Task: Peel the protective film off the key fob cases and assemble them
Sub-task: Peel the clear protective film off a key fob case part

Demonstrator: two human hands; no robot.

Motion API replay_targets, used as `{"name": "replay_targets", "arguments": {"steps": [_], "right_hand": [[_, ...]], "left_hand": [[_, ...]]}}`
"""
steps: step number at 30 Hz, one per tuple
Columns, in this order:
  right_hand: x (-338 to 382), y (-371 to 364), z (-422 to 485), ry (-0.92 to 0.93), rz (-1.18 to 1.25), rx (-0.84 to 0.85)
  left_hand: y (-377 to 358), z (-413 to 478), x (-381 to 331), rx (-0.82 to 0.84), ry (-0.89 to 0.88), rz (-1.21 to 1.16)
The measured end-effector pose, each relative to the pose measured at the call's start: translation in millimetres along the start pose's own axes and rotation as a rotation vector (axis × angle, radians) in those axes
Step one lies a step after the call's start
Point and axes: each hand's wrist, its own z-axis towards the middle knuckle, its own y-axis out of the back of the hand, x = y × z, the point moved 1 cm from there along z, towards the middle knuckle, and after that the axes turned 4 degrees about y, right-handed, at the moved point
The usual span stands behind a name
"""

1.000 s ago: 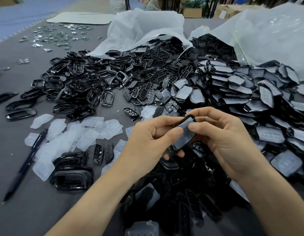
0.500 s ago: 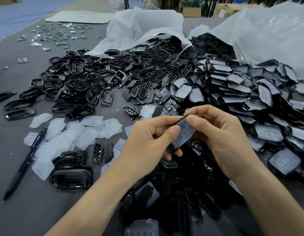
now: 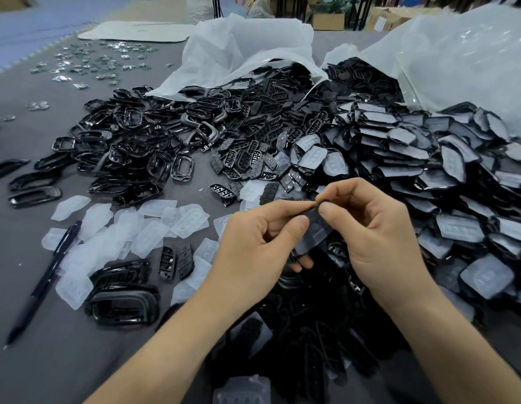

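Dozens of peeled films (image 3: 148, 228) lie at near left beside a few black shells (image 3: 122, 304). By that, only a small share looks done: a big heap of film-covered cases (image 3: 422, 158) waits at right, and bare frames (image 3: 122, 153) at far left. At centre, above the near pile, the left hand (image 3: 253, 249) pinches 1 case piece (image 3: 317, 228) between thumb and forefinger. The right hand (image 3: 379, 237) nips its top edge, probably picking at the film; its other fingers curl loosely.

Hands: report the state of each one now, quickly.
Left hand: closed, holding the film-covered key fob case by its side.
Right hand: closed, pinching the top edge of the same case.
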Motion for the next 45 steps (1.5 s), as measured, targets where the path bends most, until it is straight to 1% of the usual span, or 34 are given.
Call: {"name": "replay_targets", "arguments": {"steps": [5, 10, 17, 25, 30, 33, 36, 38, 45], "right_hand": [[-1, 1, 1, -0.017, 0.018, 0.041], [0, 6, 4, -0.103, 0.164, 0.093], [-3, 4, 2, -0.028, 0.007, 0.099], [1, -2, -1, 0.033, -0.030, 0.132], [0, -1, 0, 0.028, -0.032, 0.108], [0, 2, 1, 0.034, -0.051, 0.055], [-1, 8, 4, -0.032, 0.033, -0.022], [-1, 10, 5, -0.082, 0.088, -0.036], [0, 7, 4, -0.103, 0.148, 0.001]], "left_hand": [[2, 0, -1, -0.031, -0.018, 0.000], [5, 2, -1, -0.067, -0.050, -0.002], [3, 1, 3, -0.079, -0.060, 0.067], [4, 2, 6, -0.104, -0.042, 0.064], [2, 3, 4, -0.085, -0.032, 0.022], [2, 4, 4, -0.108, -0.007, -0.043], [4, 5, 4, -0.147, 0.013, -0.132], [4, 6, 4, -0.158, 0.016, -0.161], [6, 6, 8, -0.218, -0.003, -0.079]]}}
